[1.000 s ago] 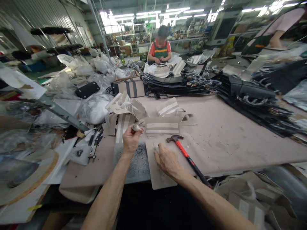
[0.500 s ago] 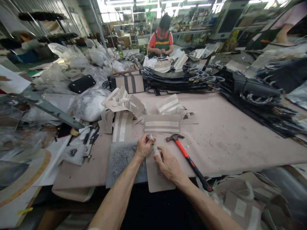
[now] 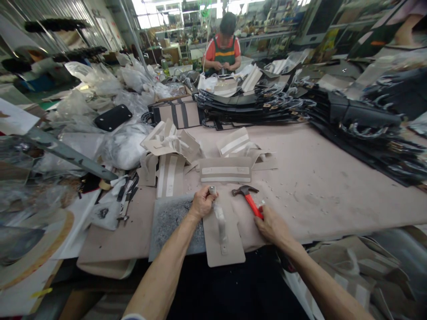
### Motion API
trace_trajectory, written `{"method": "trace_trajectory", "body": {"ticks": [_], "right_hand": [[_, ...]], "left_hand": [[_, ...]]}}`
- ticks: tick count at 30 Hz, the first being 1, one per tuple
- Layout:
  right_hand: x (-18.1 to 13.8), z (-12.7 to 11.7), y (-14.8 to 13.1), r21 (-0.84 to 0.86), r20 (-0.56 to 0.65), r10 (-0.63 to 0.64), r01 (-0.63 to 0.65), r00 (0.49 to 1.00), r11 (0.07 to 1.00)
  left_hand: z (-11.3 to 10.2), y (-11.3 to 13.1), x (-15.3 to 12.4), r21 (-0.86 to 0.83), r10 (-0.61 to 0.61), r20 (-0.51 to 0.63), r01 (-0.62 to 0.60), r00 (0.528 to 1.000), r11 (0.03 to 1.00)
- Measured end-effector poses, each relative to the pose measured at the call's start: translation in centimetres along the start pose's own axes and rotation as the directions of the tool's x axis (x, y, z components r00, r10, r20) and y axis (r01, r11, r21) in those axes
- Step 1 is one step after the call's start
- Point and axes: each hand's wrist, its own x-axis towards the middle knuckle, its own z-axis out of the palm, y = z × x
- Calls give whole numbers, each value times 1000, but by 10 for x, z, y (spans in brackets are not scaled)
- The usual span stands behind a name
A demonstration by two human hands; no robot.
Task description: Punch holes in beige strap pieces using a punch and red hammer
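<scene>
My left hand (image 3: 202,203) is closed around a short metal cylinder (image 3: 212,190), held upright near the top of a beige panel (image 3: 214,249). A handle strap wrapped in clear plastic (image 3: 220,220) lies along the middle of this panel. My right hand (image 3: 275,226) has its fingers around the red grip of a claw hammer (image 3: 252,205). The hammer's head points away from me, beside the panel's right edge. Under my left forearm lies a grey slab (image 3: 167,222) with a worn, pitted surface.
More beige panels with pale strips (image 3: 226,170) lie just beyond my hands. Black bag pieces (image 3: 250,109) are stacked at the back, and a co-worker (image 3: 225,51) sits behind them. Clear plastic bags (image 3: 123,144) and hand tools (image 3: 128,193) crowd the left side.
My right hand has left the plastic-wrapped strap and moved right onto the hammer's handle. My left hand still holds the metal cylinder, now more upright over the panel.
</scene>
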Motion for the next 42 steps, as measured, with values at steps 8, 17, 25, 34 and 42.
{"method": "trace_trajectory", "body": {"ticks": [8,17,25,34,42], "right_hand": [[-18,-19,-50,526,235,-39,-93,971,845],[-26,-61,-94,-279,1,-498,479,867,833],[-41,-108,-129,-4,-648,-436,570,624,822],[-18,-44,-73,-331,66,-396,394,916,858],[2,-3,-21,-352,-60,-307,267,950,897]], "left_hand": [[0,6,-8,93,78,19,-79,997,992],[0,4,-10,159,86,23,-88,996,983],[1,-3,-8,102,111,39,-114,993,988],[1,-3,-10,138,79,34,-83,996,987],[0,-5,-10,90,87,25,-89,996,992]]}}
